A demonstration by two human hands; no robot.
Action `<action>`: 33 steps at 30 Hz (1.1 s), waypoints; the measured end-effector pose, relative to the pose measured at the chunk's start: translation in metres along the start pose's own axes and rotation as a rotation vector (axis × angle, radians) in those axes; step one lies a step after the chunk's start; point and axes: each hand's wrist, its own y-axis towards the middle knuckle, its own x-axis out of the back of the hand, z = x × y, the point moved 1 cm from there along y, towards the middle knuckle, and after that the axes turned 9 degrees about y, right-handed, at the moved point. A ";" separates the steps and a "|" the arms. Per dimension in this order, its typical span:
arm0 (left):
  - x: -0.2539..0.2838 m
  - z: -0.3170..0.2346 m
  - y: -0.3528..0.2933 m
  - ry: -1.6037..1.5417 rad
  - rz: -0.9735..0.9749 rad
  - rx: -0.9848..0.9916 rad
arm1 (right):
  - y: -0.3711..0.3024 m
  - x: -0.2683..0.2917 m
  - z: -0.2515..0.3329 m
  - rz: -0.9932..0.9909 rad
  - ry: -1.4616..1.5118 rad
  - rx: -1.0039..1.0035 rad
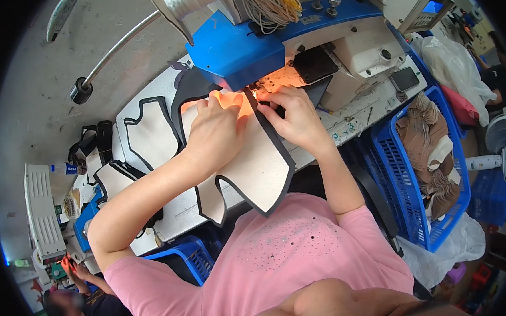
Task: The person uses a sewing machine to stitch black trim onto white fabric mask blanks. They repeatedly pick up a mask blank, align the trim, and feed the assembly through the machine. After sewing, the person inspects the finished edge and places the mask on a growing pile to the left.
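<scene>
A cream cut piece with black edging (256, 172) lies under the blue head of a machine (241, 50) and hangs over the table's front edge. My left hand (214, 128) rests on its upper part, fingers curled and gripping the material. At the black edge, beside the glowing work point, my right hand (294, 116) pinches the piece between thumb and fingers. Its fingertips are partly hidden by the machine's shadow. Left of my left hand lies a similar black-edged cream piece (153, 129).
More edged pieces (115, 179) lie at the table's left. A blue basket (464, 195) holding stacked brown pieces stands right, above a plastic bag (457, 241). A white thread spool (190, 2) sits above the machine. Another person (103, 312) works at lower left.
</scene>
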 end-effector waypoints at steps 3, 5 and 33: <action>-0.006 0.000 0.002 0.035 -0.067 0.020 | 0.000 0.001 0.004 0.030 -0.023 -0.003; -0.007 0.000 0.007 0.059 -0.094 0.026 | 0.000 0.002 0.003 0.026 -0.037 0.008; -0.032 0.147 0.086 -0.834 -0.166 0.411 | -0.005 -0.004 0.005 0.072 -0.293 0.098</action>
